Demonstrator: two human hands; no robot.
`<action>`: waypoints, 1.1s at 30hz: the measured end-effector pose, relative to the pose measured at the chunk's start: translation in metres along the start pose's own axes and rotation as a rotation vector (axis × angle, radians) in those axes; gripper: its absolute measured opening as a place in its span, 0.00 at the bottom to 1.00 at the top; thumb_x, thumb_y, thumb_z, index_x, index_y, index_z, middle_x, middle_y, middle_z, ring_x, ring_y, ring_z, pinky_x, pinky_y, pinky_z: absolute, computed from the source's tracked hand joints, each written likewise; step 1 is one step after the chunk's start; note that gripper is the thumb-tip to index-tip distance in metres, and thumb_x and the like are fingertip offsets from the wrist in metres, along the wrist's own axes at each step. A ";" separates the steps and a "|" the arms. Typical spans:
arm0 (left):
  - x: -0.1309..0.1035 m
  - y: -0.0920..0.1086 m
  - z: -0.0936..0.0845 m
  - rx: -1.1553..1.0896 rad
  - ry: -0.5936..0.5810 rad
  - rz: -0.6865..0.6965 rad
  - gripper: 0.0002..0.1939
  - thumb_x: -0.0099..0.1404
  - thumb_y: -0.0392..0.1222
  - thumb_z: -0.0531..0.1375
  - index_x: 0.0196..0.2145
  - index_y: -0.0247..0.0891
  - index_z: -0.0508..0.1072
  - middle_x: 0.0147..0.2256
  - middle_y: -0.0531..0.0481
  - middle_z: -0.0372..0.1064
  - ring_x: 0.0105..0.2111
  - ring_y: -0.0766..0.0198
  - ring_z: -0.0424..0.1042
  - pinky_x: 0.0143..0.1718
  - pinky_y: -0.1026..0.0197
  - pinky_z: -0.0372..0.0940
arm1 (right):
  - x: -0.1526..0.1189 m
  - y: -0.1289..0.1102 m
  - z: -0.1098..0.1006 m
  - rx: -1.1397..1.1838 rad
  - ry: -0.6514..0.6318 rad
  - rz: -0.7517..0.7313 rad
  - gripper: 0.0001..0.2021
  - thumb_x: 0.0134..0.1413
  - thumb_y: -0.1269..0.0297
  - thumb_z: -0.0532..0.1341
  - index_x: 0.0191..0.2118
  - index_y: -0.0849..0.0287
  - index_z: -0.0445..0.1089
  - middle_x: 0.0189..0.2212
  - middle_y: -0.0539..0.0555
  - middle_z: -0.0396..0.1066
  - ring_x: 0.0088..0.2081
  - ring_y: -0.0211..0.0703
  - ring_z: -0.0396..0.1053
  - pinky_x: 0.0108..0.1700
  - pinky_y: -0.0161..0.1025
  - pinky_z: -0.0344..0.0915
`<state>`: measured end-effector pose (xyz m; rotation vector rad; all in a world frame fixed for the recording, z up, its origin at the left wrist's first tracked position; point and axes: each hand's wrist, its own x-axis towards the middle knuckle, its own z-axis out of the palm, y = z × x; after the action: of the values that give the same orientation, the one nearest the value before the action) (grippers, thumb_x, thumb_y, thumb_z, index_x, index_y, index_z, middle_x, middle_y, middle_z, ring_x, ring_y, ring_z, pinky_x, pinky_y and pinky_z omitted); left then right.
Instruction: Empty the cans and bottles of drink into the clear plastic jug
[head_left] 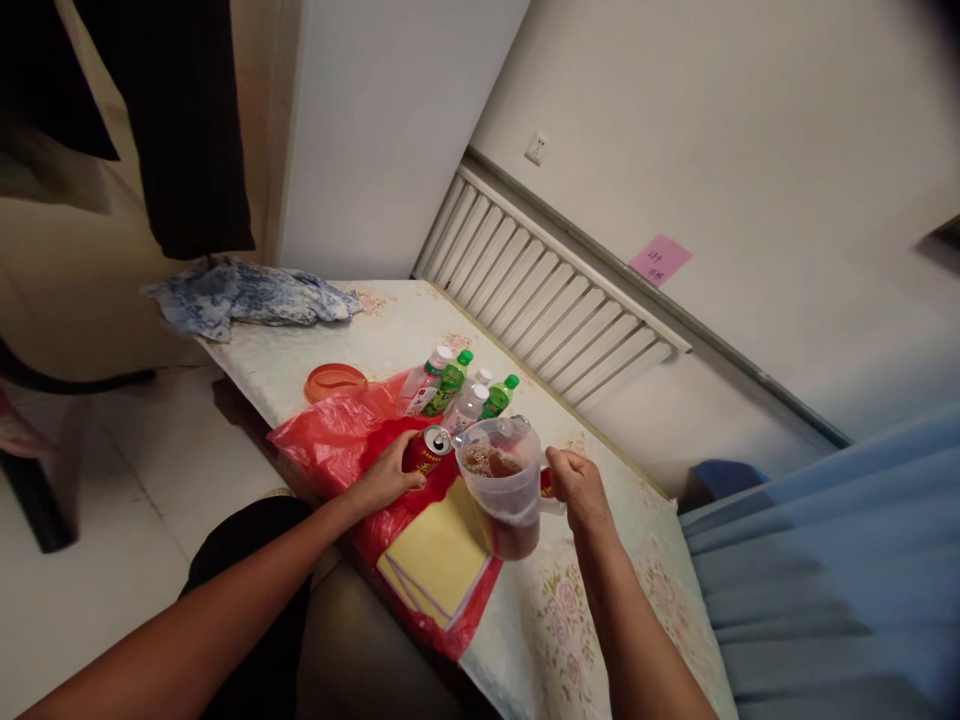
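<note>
The left hand wraps a red can, upright on the red bag on the bench. Just right of it, the right hand grips the handle of a clear pitcher, seemingly part-filled with brown drink, mouth beside the can's opened top.

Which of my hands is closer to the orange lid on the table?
Left. Your left hand grips the red can, just in front of the orange lid. Your right hand holds the pitcher handle, farther off on the can's other side.
</note>
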<state>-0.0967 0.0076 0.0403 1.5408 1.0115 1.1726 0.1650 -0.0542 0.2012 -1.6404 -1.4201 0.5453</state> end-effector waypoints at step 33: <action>0.005 -0.016 0.004 0.070 0.015 -0.013 0.35 0.49 0.35 0.61 0.56 0.38 0.60 0.54 0.43 0.67 0.55 0.51 0.67 0.58 0.49 0.61 | 0.017 -0.004 0.008 -0.236 -0.115 -0.050 0.25 0.50 0.44 0.58 0.17 0.55 0.51 0.15 0.44 0.47 0.19 0.33 0.48 0.21 0.32 0.46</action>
<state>-0.0930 0.0150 0.0252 1.5798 1.0814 1.1517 0.1606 -0.0359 0.2043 -1.7753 -1.6578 0.4638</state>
